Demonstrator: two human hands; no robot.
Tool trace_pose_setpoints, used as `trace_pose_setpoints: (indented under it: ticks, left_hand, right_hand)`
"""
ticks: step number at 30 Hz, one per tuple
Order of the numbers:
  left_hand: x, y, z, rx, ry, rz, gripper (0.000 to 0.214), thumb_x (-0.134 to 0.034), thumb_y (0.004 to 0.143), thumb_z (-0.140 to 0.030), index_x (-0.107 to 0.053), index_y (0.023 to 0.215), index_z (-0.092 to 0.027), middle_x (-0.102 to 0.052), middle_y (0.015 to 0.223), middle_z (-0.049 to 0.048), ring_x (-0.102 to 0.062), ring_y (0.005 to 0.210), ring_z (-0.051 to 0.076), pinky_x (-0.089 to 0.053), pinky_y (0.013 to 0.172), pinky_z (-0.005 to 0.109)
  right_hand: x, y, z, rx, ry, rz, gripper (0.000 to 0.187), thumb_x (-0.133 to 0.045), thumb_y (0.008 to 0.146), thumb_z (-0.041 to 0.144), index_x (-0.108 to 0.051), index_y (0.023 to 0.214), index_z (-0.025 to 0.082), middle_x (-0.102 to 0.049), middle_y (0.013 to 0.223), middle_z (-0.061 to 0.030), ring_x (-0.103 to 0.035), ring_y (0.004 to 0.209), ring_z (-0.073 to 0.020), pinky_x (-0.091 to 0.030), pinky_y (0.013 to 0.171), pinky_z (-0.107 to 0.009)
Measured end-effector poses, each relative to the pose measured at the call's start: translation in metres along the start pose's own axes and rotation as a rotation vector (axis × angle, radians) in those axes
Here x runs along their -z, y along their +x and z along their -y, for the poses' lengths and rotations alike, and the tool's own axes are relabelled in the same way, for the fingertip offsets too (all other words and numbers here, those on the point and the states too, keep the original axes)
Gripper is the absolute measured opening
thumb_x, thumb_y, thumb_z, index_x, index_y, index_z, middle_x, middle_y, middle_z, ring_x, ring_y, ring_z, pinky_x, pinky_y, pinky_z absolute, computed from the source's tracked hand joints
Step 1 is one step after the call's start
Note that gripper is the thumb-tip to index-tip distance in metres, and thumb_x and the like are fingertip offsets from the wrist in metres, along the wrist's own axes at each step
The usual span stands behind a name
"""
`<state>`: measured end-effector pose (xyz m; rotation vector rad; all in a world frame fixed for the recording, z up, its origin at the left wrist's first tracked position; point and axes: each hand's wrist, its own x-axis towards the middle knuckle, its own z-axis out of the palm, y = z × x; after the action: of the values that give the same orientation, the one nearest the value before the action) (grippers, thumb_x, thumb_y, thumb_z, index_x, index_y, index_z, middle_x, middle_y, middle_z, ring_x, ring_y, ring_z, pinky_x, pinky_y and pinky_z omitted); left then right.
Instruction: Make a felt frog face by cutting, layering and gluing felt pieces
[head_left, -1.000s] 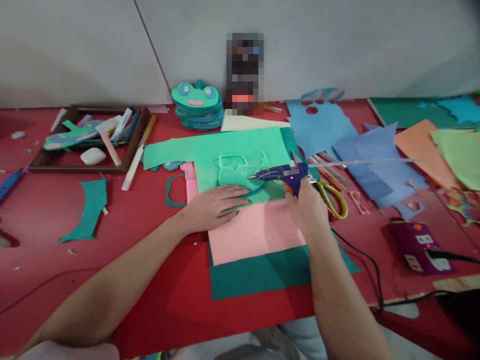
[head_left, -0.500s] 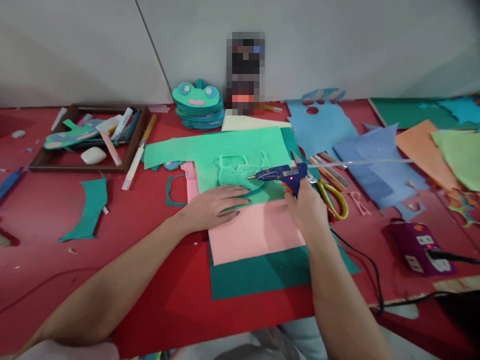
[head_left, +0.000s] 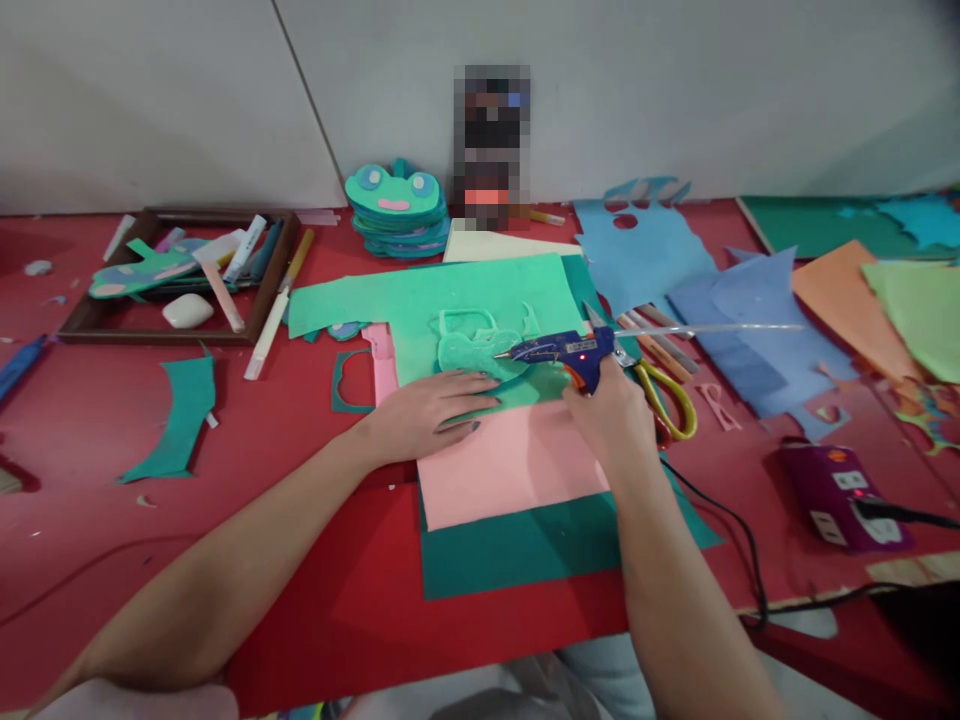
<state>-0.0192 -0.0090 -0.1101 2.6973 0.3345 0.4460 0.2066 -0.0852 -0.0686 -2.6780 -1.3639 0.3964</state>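
Note:
My right hand (head_left: 611, 415) grips a blue glue gun (head_left: 566, 348) with a clear glue stick (head_left: 712, 328) poking out of its back. The nozzle points left, over a green frog-head-shaped felt cutout (head_left: 472, 350) lying on a light green felt sheet (head_left: 420, 290). Whether the tip touches the cutout I cannot tell. Flat at the cutout's lower left edge lies my left hand (head_left: 431, 415), its fingers stretched out. A pink felt sheet (head_left: 510, 470) and a dark green sheet (head_left: 517, 555) lie beneath. Yellow-handled scissors (head_left: 667, 398) rest just beyond my right hand.
Stacked frog faces (head_left: 396, 215) stand near the wall beside a blurred phone-like object (head_left: 491, 150). At left, a brown frame (head_left: 165, 335) holds pens and scraps. Blue felt (head_left: 757, 330) lies right, above a purple power socket box (head_left: 840, 495) with a black cable.
The glue stick's rear end has moved a little left, toward the gun. My right hand's fingers have shifted slightly on the handle. My left hand stays in place.

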Motion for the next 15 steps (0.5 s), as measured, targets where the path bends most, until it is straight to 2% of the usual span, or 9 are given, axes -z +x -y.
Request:
trace_pose_setpoints:
  ticks: [8,15]
  left_hand:
    - [-0.0002,0.0001,0.0,-0.003,-0.01,0.001,0.036,-0.043,0.094,-0.024,-0.054,0.127,-0.017,-0.052,0.138,0.0088,-0.046,0.13,0.021,-0.038,0.11,0.042]
    - [-0.0001,0.0005,-0.0001,0.001,-0.004,0.009,0.035,-0.043,0.094,-0.024,-0.054,0.127,-0.017,-0.052,0.139,0.0083,-0.046,0.13,0.021,-0.038,0.11,0.042]
  right_hand:
    - [-0.0042,-0.0011,-0.0023,0.032,0.071,-0.048,0.047,-0.053,0.076,0.031,-0.051,0.12,0.013,-0.063,0.112,-0.016,-0.059,0.101,-0.0323,-0.043,0.071,-0.037]
    - [-0.0063,-0.0004,-0.0031,0.037,0.084,-0.063,0.046,-0.053,0.077,0.037,-0.052,0.116,0.013,-0.062,0.111,-0.0161,-0.059,0.1,-0.0325,-0.044,0.072,-0.038]
